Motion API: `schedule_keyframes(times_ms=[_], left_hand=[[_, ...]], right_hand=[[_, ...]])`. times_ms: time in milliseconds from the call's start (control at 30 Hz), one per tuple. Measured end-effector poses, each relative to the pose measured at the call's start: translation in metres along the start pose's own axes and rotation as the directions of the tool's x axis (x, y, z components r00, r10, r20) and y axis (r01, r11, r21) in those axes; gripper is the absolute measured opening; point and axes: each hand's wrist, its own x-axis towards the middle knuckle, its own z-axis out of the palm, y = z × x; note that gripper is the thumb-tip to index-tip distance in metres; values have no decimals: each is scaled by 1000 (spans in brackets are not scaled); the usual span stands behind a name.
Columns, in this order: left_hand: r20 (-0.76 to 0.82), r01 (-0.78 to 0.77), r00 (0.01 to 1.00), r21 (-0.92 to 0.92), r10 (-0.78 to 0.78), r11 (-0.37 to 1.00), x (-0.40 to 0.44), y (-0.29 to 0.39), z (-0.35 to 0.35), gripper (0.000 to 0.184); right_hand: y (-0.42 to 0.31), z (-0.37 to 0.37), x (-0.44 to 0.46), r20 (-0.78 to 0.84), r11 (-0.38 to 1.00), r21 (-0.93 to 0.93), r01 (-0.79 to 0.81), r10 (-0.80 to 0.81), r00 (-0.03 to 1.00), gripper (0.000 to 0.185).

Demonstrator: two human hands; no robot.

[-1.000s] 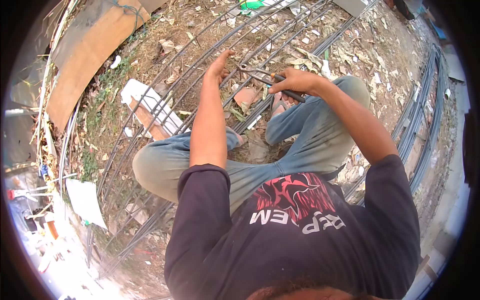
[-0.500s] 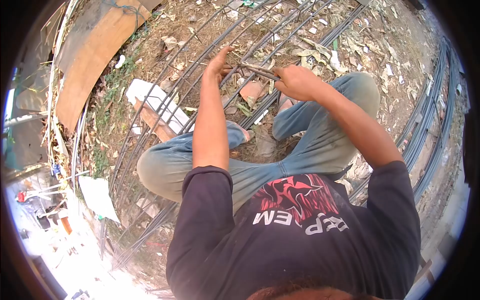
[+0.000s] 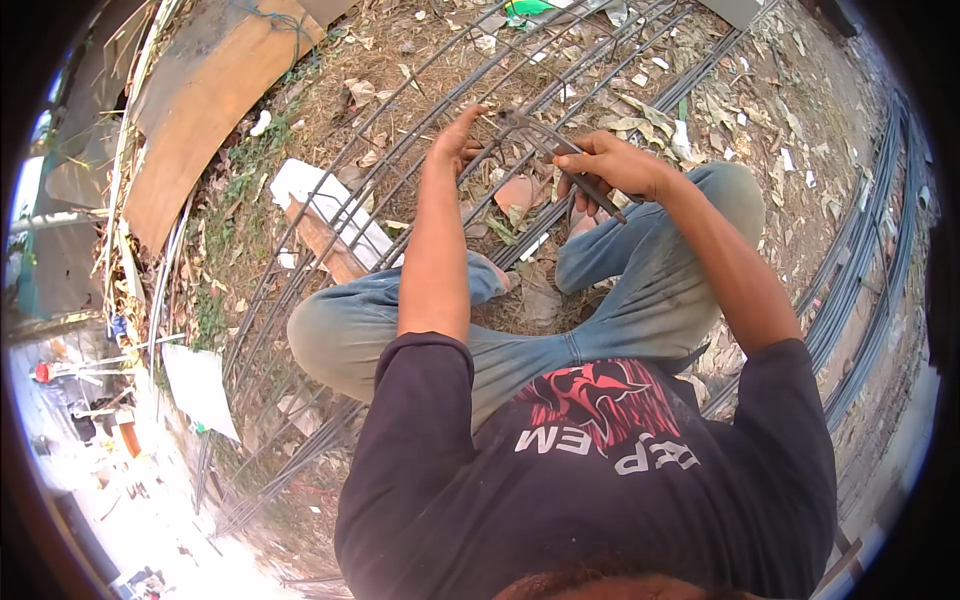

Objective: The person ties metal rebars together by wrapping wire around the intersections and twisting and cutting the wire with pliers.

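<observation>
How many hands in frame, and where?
2. Left hand: over the steel rods, near the head of the pincers. Right hand: on the pincers' handles. Both only partly visible.

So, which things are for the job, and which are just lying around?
Probably the job:
- right hand, gripping pincers
- left hand
- crossed bars

Seemingly just lying around:
- brown board
- white sheet
- red chunk

One left hand (image 3: pixel 457 143) and one right hand (image 3: pixel 612 172) — two hands; one pair of pincers (image 3: pixel 561 147); one shirt (image 3: pixel 600 510); one brown curved board (image 3: pixel 205 125); metal rods (image 3: pixel 858 290) — many, too overlapped to count.
</observation>
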Motion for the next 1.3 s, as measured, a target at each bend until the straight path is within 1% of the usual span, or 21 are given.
schedule_keyframes(times_ms=[67, 167, 200, 300, 333, 400, 467, 567, 667, 767, 900, 933, 1000, 1067, 1100, 1133, 1167, 1200, 1233, 1267, 1300], left_hand=[[-60, 7, 998, 14, -6, 1000, -11, 3, 7, 137], [-89, 15, 996, 247, 7, 969, -29, 11, 0, 139], [-224, 55, 974, 386, 36, 921, -18, 7, -5, 130], [-258, 30, 955, 580, 149, 814, -66, 38, -15, 106], [-289, -53, 915, 603, 280, 796, -79, 45, -10, 95], [-218, -321, 861, 470, 460, 822, -139, 64, 32, 82], [-114, -604, 743, 311, 659, 734, -161, 48, 74, 63], [15, -553, 825, 223, 564, 803, -181, 35, 91, 56], [10, -612, 788, 115, 615, 782, -165, 17, 102, 49], [-137, -556, 772, 329, 621, 763, -175, 23, 104, 47], [-172, -540, 771, 334, 614, 772, -178, 22, 96, 41], [-157, -572, 744, 354, 650, 740, -170, 18, 89, 34], [-154, -592, 624, 547, 766, 592, -165, 17, 63, 31], [-214, -496, 587, 667, 781, 556, -185, 43, 21, 32], [-284, -456, 581, 662, 763, 594, -193, 55, -4, 35], [-320, -470, 503, 678, 803, 565, -209, 70, -28, 35], [-425, -512, 534, 525, 731, 680, -215, 80, -50, 33], [-475, -567, 546, 398, 690, 722, -229, 90, -66, 32], [-523, -608, 563, 262, 640, 750, -243, 98, -77, 32], [-537, -628, 601, 142, 592, 765, -254, 103, -82, 29], [-543, -636, 639, 25, 545, 771, -261, 105, -86, 27]], right_hand=[[0, 1, 2, -58, 999, 30, 42, -40, 998, 34], [1, -5, 12, -151, 993, -64, 103, -112, 982, 34], [1, -2, 12, -198, 984, -116, 131, -152, 968, 35], [-1, 0, 10, -270, 976, -164, 143, -183, 945, 34], [-4, 0, 8, -280, 978, -158, 135, -175, 944, 34], [-9, 0, 6, -293, 981, -127, 149, -180, 939, 33], [-14, 2, 3, -263, 980, -49, 195, -201, 944, 33], [-14, 1, 2, -234, 975, -26, 222, -222, 947, 33], [-13, 1, -4, -213, 973, -25, 229, -229, 950, 34], [-16, 5, -8, -162, 977, 1, 213, -210, 964, 34], [-19, 5, -6, -132, 970, 10, 241, -238, 962, 36], [-20, 8, -4, -152, 959, -12, 284, -282, 947, 39], [-14, 1, 2, -147, 957, -101, 272, -285, 947, 40], [-20, -4, 0, -102, 973, -121, 198, -211, 972, 41], [-32, -4, -4, -78, 974, -152, 169, -183, 980, 40], [-45, -5, -8, -57, 972, -185, 142, -155, 986, 39], [-53, -9, -7, -38, 969, -217, 115, -126, 991, 38], [-55, -23, 4, -44, 939, -324, 116, -138, 990, 36], [-63, -39, 15, -104, 852, -511, 114, -192, 976, 36], [-87, -38, 13, -176, 742, -662, 108, -294, 939, 36], [-82, -63, 34, -147, 490, -853, 181, -558, 817, 37]])
